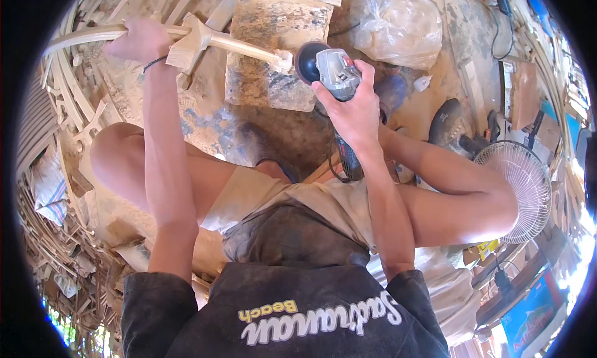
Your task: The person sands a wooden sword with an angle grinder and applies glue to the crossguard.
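My left hand [142, 41] is wrapped round the curved arm of a pale wooden furniture part [239, 46], holding it level at the upper left. To the right the part widens into a flared block, then narrows to a shaft with a rough knobbed end. An angle grinder [339, 75] is gripped from above in my right hand [356, 106]. Its dark round disc faces the knobbed end and is very close to it; whether they touch, I cannot tell. Below the shaft stands a worn, stained wooden block [267, 84].
A clear plastic bag [398, 28] lies beyond the grinder. By my right knee is a wire fan guard [513, 190]. Cut wooden pieces [68, 103] are heaped at the left, with more along the right. A dark shoe [449, 123] lies on the dusty floor.
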`<state>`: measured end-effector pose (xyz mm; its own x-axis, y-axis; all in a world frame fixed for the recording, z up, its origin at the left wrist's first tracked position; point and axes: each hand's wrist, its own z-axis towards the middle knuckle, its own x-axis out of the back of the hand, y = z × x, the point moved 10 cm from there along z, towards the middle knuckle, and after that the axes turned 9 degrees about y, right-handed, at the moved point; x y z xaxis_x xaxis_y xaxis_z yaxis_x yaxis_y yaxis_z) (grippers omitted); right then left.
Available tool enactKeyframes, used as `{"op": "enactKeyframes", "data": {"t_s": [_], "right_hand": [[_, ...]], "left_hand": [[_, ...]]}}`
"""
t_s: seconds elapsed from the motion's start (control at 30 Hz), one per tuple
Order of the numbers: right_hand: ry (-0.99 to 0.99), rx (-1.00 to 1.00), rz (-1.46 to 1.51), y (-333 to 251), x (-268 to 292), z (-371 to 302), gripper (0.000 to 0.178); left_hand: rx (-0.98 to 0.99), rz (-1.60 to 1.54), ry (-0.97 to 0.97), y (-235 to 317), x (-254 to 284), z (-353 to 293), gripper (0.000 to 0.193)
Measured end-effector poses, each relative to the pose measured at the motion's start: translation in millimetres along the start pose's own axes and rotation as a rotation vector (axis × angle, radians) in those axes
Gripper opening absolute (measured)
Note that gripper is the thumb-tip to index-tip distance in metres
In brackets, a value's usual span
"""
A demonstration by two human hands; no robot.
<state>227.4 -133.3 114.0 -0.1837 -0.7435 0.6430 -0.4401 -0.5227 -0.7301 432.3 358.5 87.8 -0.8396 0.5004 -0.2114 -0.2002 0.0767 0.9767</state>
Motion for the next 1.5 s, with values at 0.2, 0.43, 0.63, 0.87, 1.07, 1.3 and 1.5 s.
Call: {"op": "enactKeyframes", "data": {"t_s": [0.2, 0.43, 0.63, 0.87, 1.07, 1.3, 1.5], "right_hand": [[0.019, 0.001, -0.043, 5, -2, 2, 0.079], [-0.014, -0.01, -0.104, 5, 3, -2, 0.079], [-0.026, -0.005, -0.071, 3, -6, -3, 0.081], [-0.019, -0.053, -0.137, 19, 15, -4, 0.086], [-0.06, -0.064, -0.138, 12, -3, -6, 0.085], [0.027, -0.026, -0.049, 21, 12, -4, 0.086], [-0.012, -0.006, -0.078, 11, 6, -5, 0.085]], "left_hand": [[0.161, -0.003, -0.012, 9, -17, -26, 0.035], [0.384, -0.454, -0.238, -39, -26, 2, 0.025], [0.526, -0.766, -0.27, -84, -15, 54, 0.036], [0.721, -0.618, -0.158, -81, -54, -7, 0.033], [0.699, -0.653, -0.15, -56, -40, 8, 0.029], [1.258, -2.801, 0.651, -5, -77, -57, 0.032], [1.026, -3.597, 0.838, 27, -70, -69, 0.05]]}}
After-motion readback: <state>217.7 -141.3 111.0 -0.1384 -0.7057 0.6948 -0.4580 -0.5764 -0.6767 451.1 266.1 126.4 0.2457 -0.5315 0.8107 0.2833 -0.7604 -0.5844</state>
